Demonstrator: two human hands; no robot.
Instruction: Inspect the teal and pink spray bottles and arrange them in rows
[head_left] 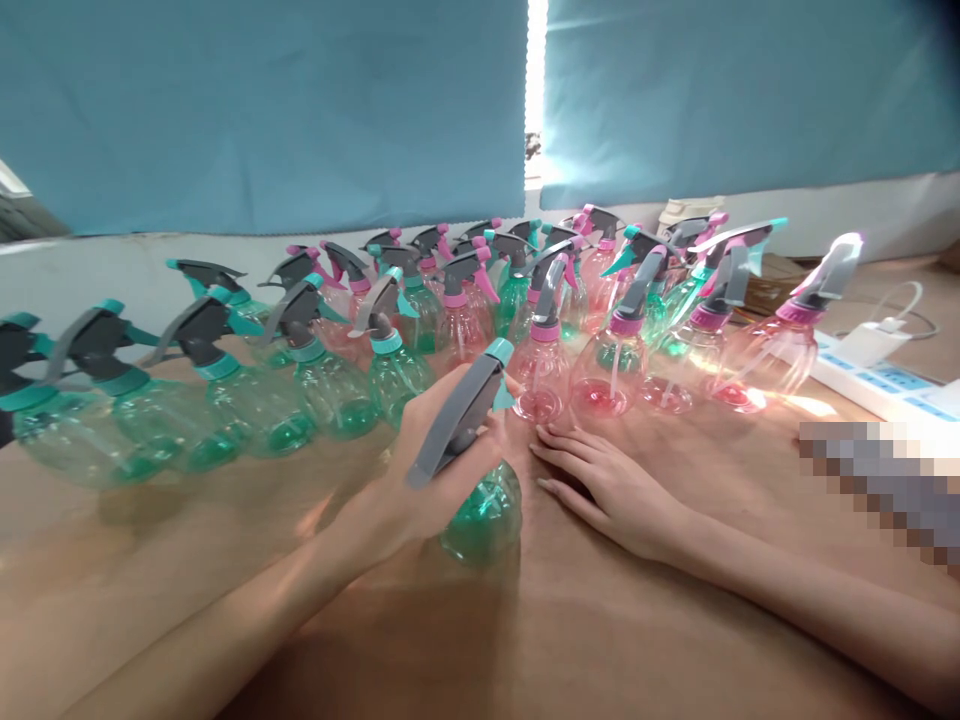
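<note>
My left hand (420,450) is wrapped round the neck of a green spray bottle (484,515) with a grey trigger and teal nozzle, which stands on the brown table (525,630). Just to its right, my right hand (600,480) lies flat on the table with fingers stretched out, holding nothing. Its fingertips rest close to the base of a pink spray bottle (541,370). Behind both hands stand several green spray bottles (330,385) at left and pink spray bottles (757,350) at right, all upright with grey triggers.
A white power strip (885,385) with a plugged-in adapter and cable lies at the right edge. A blurred patch (885,480) covers something near it. Blue curtains (262,110) and a white sill run behind the bottles.
</note>
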